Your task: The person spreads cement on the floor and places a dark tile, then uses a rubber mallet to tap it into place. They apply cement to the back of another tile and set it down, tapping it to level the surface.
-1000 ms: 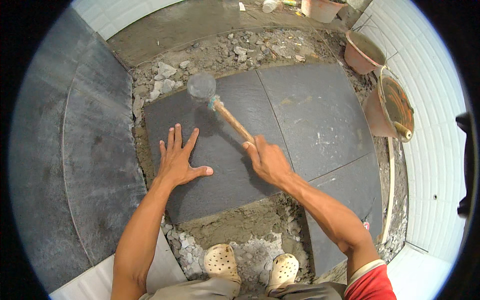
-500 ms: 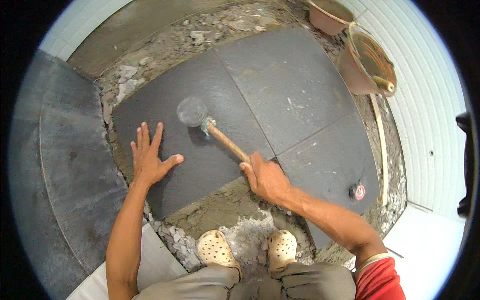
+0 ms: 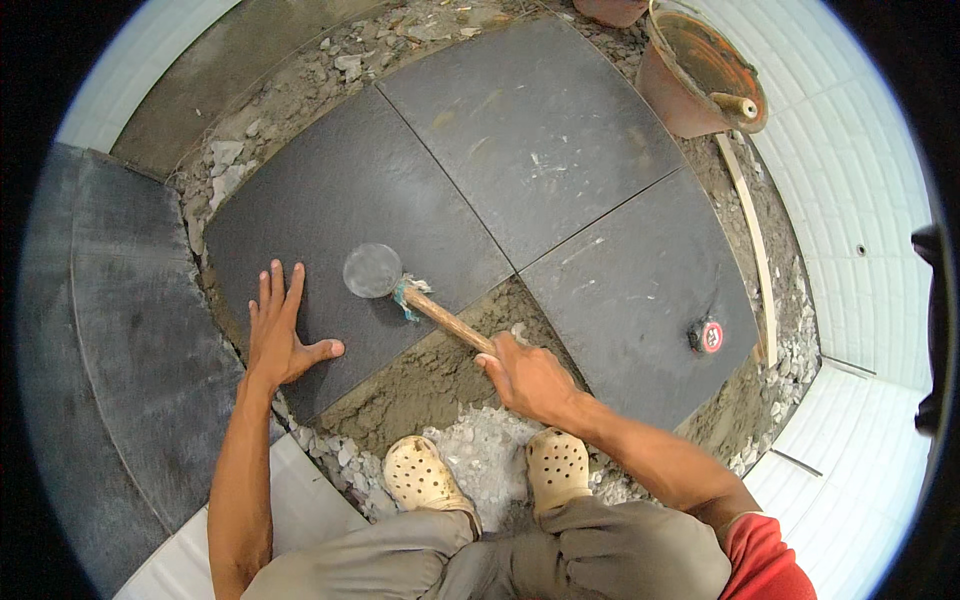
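My right hand is closed round the wooden handle of a mallet. Its round grey head is over a dark grey floor tile, and some frayed blue-green cloth or cord is tied where head and handle meet. I cannot tell whether the head touches the tile. My left hand lies flat near that tile's left edge, fingers spread, holding nothing. Two more dark tiles, a far one and a right one, adjoin it with narrow joints between them.
Wet mortar and rubble lie before my cream clogs. A small round object with a red-and-white face rests on the right tile. At the far right stands a bucket with a tool handle at its rim, beside a thin wooden strip.
The view has shifted, so the tiles and bucket appear further up and left. The mallet head sits nearer me on the same tile. My left hand stays flat on it.
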{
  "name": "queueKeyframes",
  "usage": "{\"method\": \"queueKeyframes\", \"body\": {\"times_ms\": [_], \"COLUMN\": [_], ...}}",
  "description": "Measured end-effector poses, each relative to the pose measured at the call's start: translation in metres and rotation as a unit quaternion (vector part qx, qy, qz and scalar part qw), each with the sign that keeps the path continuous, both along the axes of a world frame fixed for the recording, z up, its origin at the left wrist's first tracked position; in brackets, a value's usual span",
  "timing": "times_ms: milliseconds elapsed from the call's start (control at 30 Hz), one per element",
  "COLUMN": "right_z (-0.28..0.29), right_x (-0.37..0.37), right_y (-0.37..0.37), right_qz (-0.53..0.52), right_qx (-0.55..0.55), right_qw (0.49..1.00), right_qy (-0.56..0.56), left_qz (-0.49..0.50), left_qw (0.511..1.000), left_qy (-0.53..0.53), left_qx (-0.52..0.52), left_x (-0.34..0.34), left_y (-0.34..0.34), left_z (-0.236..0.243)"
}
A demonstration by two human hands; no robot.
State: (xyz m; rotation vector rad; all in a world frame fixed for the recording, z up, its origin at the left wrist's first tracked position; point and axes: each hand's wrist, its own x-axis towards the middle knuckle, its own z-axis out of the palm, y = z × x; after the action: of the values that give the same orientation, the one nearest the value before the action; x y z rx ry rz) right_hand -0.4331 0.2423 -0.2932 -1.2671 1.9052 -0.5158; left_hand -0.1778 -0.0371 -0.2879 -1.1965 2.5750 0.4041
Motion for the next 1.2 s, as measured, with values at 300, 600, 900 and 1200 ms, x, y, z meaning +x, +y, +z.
{"method": "queueKeyframes", "body": {"times_ms": [300, 600, 900, 1200], "right_z": [0.010, -0.004, -0.021, -0.004], "right_x": [0.000, 0.001, 0.010, 0.009], "right_y": [0.002, 0.002, -0.004, -0.023], "right_qz": [0.010, 0.037, 0.047, 0.028], "right_qx": [-0.078, -0.027, -0.029, -0.030], "right_qw": [0.997, 0.999, 0.998, 0.999], "right_qy": [0.000, 0.028, 0.022, 0.000], "left_qz": [-0.011, -0.013, -0.009, -0.102], "left_qw": [1.000, 1.000, 1.000, 0.994], "left_qy": [-0.002, 0.016, -0.007, -0.027], "left_qx": [0.002, -0.008, 0.010, 0.033], "left_x": [0.005, 0.006, 0.013, 0.033], "left_y": [0.001, 0.001, -0.001, -0.027], "left_z": [-0.002, -0.006, 0.000, 0.014]}}
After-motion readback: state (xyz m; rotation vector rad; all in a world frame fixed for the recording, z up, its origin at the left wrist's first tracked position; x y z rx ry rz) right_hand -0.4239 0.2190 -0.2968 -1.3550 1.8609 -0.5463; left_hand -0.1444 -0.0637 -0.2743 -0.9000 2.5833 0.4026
